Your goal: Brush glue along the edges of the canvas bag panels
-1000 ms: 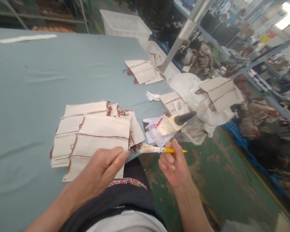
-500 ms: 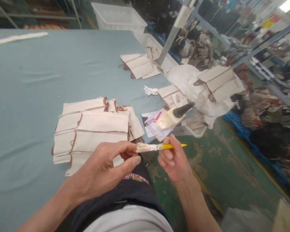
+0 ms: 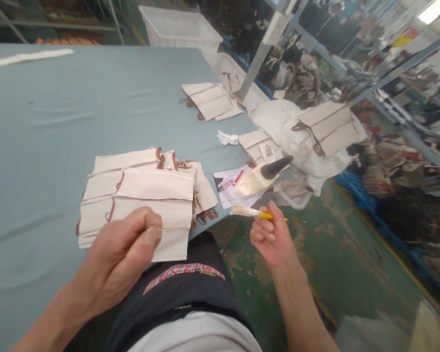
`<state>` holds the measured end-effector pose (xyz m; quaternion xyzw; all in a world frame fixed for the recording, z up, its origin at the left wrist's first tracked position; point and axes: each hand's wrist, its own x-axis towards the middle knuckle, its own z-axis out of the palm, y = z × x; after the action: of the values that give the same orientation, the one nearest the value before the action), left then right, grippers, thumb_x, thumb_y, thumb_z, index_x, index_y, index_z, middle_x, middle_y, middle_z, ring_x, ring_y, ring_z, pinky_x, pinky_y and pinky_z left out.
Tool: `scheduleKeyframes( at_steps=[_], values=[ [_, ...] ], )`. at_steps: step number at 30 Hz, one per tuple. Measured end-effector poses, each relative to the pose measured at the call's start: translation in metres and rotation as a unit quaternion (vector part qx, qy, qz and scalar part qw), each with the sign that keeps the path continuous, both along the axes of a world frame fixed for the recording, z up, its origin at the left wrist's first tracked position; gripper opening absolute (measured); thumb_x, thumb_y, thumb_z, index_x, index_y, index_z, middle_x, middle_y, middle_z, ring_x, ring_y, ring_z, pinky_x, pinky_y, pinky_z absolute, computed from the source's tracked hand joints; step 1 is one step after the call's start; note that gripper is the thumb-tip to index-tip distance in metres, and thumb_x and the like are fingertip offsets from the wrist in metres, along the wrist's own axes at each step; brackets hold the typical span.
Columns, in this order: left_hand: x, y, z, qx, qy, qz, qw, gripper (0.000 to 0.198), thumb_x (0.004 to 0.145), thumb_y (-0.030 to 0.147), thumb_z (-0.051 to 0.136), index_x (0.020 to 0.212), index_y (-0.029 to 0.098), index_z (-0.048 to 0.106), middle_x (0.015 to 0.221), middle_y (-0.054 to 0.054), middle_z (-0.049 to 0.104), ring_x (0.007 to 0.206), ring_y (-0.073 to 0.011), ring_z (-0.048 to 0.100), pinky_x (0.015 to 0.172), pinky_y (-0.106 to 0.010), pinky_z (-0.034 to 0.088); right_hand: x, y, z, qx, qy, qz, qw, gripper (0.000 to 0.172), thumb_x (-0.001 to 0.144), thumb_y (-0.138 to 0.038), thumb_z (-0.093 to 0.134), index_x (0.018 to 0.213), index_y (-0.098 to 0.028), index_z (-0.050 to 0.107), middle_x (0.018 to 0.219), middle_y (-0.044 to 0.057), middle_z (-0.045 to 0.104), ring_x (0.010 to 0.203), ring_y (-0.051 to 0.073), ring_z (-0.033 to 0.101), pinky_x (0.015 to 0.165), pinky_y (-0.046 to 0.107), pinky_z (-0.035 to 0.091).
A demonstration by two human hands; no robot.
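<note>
My right hand is closed round the yellow handle of a paintbrush, whose pale bristles point left. The brush is above the floor, just off the table edge. My left hand is closed, thumb pressed to the curled fingers; anything inside it is hidden. That hand is over the near side of a stack of cream fabric pieces with brown trim and small loops. Whether it touches the stack I cannot tell. Beyond the brush, a whitish bottle with a black nozzle lies tilted over papers.
A blue-grey cloth covers the table. More cream pieces lie near its right edge. Others rest on crumpled clear plastic. A metal post rises there. A white bin stands behind, and heaped goods fill shelving at right.
My left hand has drawn away from the bristles, moved left and closed. My right hand has moved slightly right and down with the paintbrush.
</note>
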<state>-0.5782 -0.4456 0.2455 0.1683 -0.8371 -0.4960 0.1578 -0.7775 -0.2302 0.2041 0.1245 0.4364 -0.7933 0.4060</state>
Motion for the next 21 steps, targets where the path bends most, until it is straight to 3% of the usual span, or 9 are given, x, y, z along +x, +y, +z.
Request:
scheduleKeyframes(
  at_steps=[2, 5, 9, 11, 15, 18, 21],
  values=[
    [0.004, 0.001, -0.005, 0.035, -0.028, 0.033, 0.998, 0.04, 0.111, 0.036, 0.038, 0.073, 0.026, 0.041, 0.061, 0.007, 0.039, 0.054, -0.0129, 0.038, 0.054, -0.029, 0.032, -0.001, 0.004, 0.0, 0.002, 0.009, 0.006, 1.0, 0.042, 0.067, -0.045, 0.102, 0.073, -0.021, 0.067, 0.041, -0.016, 0.045, 0.031, 0.002, 0.032, 0.037, 0.012, 0.043],
    [-0.004, 0.015, -0.014, 0.047, -0.039, -0.02, 0.998, 0.043, 0.111, 0.036, 0.038, 0.069, 0.026, 0.035, 0.059, 0.008, 0.035, 0.052, -0.0124, 0.036, 0.054, -0.029, 0.031, 0.007, -0.001, 0.004, 0.002, 0.038, 0.027, 0.999, 0.045, 0.069, -0.051, 0.1, 0.074, -0.021, 0.067, 0.04, -0.015, 0.044, 0.03, 0.004, 0.03, 0.037, 0.014, 0.044],
    [-0.02, 0.038, -0.018, 0.064, -0.069, -0.153, 0.984, 0.025, 0.103, 0.026, 0.051, 0.079, 0.022, 0.056, 0.072, 0.005, 0.062, 0.065, -0.0122, 0.056, 0.064, -0.025, 0.041, 0.019, -0.009, 0.012, 0.012, 0.155, 0.037, 0.987, 0.046, 0.075, -0.057, 0.095, 0.072, -0.02, 0.068, 0.041, -0.012, 0.048, 0.03, 0.004, 0.032, 0.039, 0.016, 0.048],
    [-0.022, 0.04, -0.015, 0.093, -0.093, -0.141, 0.981, 0.018, 0.1, 0.029, 0.058, 0.084, 0.022, 0.063, 0.076, 0.004, 0.068, 0.069, -0.013, 0.06, 0.064, -0.024, 0.044, 0.021, -0.009, 0.016, 0.01, 0.217, 0.043, 0.975, 0.043, 0.08, -0.056, 0.092, 0.073, -0.02, 0.07, 0.041, -0.011, 0.051, 0.03, 0.004, 0.034, 0.04, 0.017, 0.05],
    [-0.018, 0.027, -0.002, 0.136, -0.095, -0.055, 0.985, 0.025, 0.094, 0.039, 0.069, 0.077, 0.022, 0.068, 0.064, 0.005, 0.067, 0.059, -0.0124, 0.059, 0.057, -0.022, 0.045, 0.02, 0.0, 0.025, 0.01, 0.288, 0.086, 0.954, 0.035, 0.087, -0.051, 0.088, 0.078, -0.02, 0.074, 0.043, -0.008, 0.057, 0.032, 0.006, 0.042, 0.042, 0.02, 0.051],
    [-0.016, 0.018, 0.007, 0.138, -0.09, -0.06, 0.985, 0.016, 0.089, 0.038, 0.075, 0.089, 0.022, 0.074, 0.07, 0.005, 0.073, 0.063, -0.0128, 0.065, 0.06, -0.021, 0.051, 0.022, 0.005, 0.035, 0.046, 0.321, 0.095, 0.941, 0.035, 0.084, -0.052, 0.09, 0.077, -0.02, 0.076, 0.047, -0.004, 0.061, 0.036, 0.009, 0.049, 0.039, 0.019, 0.044],
    [-0.017, 0.017, 0.012, 0.091, -0.066, -0.064, 0.992, 0.01, 0.091, 0.032, 0.074, 0.085, 0.023, 0.074, 0.07, 0.006, 0.073, 0.063, -0.0109, 0.066, 0.062, -0.019, 0.05, 0.024, 0.008, 0.044, 0.076, 0.357, 0.102, 0.925, 0.034, 0.084, -0.052, 0.089, 0.079, -0.021, 0.078, 0.05, -0.002, 0.064, 0.04, 0.01, 0.052, 0.04, 0.019, 0.041]
  ],
)
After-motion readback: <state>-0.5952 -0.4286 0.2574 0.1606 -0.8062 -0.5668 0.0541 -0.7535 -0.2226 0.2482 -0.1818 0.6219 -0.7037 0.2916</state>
